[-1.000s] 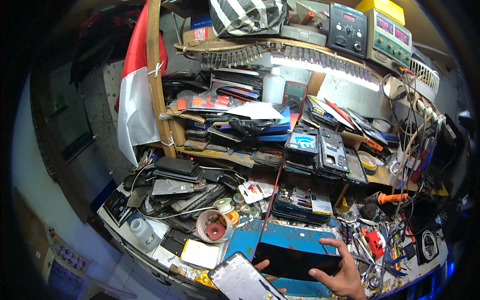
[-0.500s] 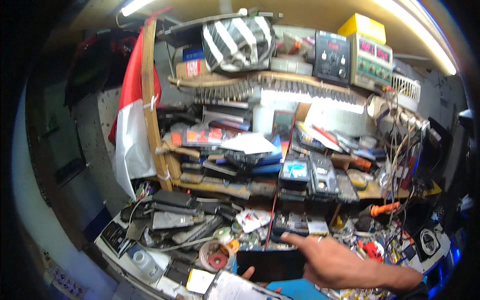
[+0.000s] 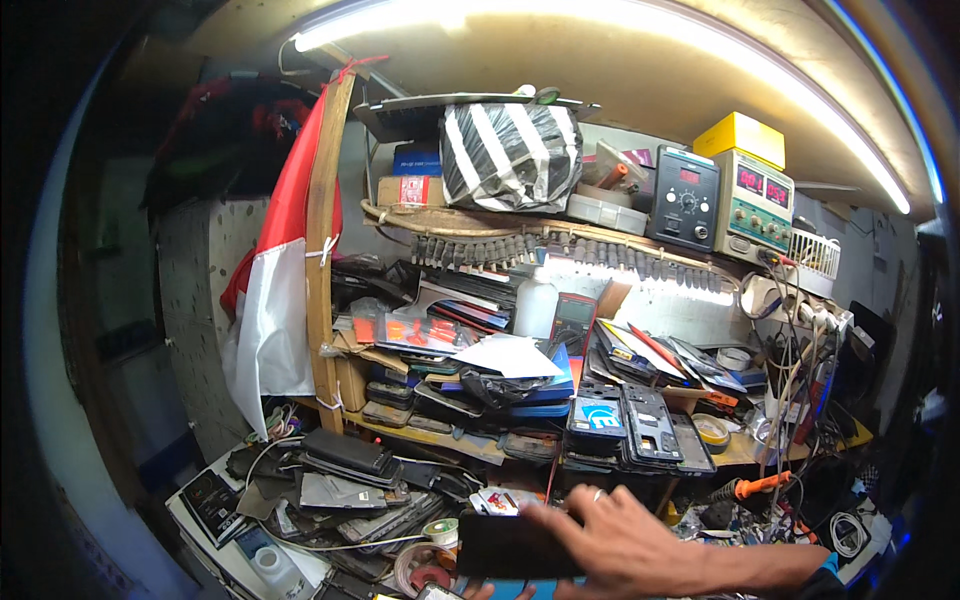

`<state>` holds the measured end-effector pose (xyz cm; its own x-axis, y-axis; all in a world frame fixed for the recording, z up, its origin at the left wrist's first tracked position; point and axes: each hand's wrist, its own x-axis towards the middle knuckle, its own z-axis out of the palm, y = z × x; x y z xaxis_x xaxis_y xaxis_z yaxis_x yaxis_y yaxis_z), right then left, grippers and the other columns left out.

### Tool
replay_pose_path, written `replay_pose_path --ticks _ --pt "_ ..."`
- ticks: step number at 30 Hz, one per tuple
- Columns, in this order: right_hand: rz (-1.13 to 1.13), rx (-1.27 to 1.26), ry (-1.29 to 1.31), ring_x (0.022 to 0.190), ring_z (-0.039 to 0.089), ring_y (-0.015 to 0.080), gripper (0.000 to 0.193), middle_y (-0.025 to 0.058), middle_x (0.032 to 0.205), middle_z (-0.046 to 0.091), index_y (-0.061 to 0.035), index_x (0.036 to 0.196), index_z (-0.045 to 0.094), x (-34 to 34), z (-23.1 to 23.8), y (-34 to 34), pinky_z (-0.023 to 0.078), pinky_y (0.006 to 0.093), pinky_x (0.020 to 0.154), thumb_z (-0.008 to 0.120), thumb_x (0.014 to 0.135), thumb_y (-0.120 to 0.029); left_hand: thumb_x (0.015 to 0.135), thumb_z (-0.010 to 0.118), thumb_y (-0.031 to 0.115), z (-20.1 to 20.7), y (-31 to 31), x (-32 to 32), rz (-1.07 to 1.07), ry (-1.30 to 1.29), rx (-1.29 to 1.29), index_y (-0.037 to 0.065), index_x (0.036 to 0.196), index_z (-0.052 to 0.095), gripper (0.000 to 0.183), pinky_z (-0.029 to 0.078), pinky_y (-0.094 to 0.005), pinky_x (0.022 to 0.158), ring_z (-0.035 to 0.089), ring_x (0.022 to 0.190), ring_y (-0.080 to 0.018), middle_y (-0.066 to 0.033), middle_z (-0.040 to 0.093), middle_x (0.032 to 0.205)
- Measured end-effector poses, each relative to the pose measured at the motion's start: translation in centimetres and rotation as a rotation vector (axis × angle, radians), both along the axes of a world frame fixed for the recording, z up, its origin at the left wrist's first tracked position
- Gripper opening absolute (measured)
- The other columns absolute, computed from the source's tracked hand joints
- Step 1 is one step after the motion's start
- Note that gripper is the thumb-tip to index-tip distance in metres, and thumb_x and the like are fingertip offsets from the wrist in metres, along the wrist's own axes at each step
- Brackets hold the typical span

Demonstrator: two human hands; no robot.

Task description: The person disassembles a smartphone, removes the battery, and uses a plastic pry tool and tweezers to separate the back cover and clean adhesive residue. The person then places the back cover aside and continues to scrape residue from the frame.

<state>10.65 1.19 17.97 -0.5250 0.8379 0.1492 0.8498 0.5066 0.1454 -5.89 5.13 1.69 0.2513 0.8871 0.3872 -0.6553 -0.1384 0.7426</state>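
A dark flat device, like a large phone or small tablet (image 3: 508, 548), is at the bottom centre with its black face toward me. Only a few fingertips of my left hand (image 3: 492, 591) show, at the device's lower edge; they seem to hold it from below, the rest being out of the picture. My right hand (image 3: 630, 548), a ring on one finger, comes in from the lower right across the device's right end. Its index finger stretches over the upper right of the black face, and its fingers are apart. Under the device a blue surface (image 3: 540, 588) shows.
Old phones and parts (image 3: 345, 490) pile up on the left, beside a white bottle (image 3: 275, 570) and a solder spool (image 3: 440, 530). An orange-handled tool (image 3: 762, 485) and hanging cables stand right. Behind, shelves hold opened phones (image 3: 650, 425) and a power supply (image 3: 755, 205).
My view has tilted up, so the shelves sit lower in it. My right index finger, raised above the device earlier, is now over its face. The white object in front has mostly left view.
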Motion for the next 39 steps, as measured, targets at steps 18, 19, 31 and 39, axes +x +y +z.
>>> replay_pose_path --ticks 18,19,31,39 --pt "-0.186 0.4 0.003 0.131 0.053 0.0406 0.087 0.0283 0.134 0.059 -0.0106 0.149 0.045 -0.5 10.8 33.0 0.032 0.0626 0.11 0.059 0.08 -0.062 0.071 0.071 0.042 -1.2 2.7 -4.1 0.17 0.031 -0.087 0.005 0.159 0.015 0.11 0.051 -0.0541 0.102 0.054 0.127 -0.0375 -0.0197 0.044 0.146" --pt "-0.285 0.305 -0.037 0.133 0.052 0.0384 0.082 0.0252 0.137 0.058 -0.0119 0.149 0.046 -0.7 11.5 34.3 0.027 0.0624 0.114 0.053 0.085 -0.063 0.071 0.07 0.042 -1.3 2.7 -4.2 0.177 0.035 -0.085 0.005 0.159 0.015 0.11 0.051 -0.0542 0.102 0.053 0.127 -0.0375 -0.0197 0.044 0.146" --pt "-0.425 0.801 -0.053 0.145 0.037 0.0307 0.069 0.011 0.156 0.041 -0.0158 0.149 0.044 4.4 14.0 45.5 0.014 0.0576 0.122 0.029 0.099 -0.061 0.071 0.067 0.043 -2.1 3.3 -5.3 0.191 0.057 -0.099 0.005 0.158 0.017 0.108 0.051 -0.0546 0.102 0.052 0.129 -0.0374 -0.0193 0.042 0.149" --pt "-0.471 0.765 -0.104 0.14 0.042 0.0344 0.061 0.0136 0.151 0.046 -0.0171 0.146 0.045 6.6 13.0 46.2 0.021 0.0586 0.119 0.031 0.1 -0.055 0.071 0.066 0.044 -2.5 3.6 -4.7 0.179 0.057 -0.121 0.004 0.158 0.018 0.107 0.051 -0.0549 0.102 0.05 0.131 -0.0373 -0.0191 0.04 0.15"
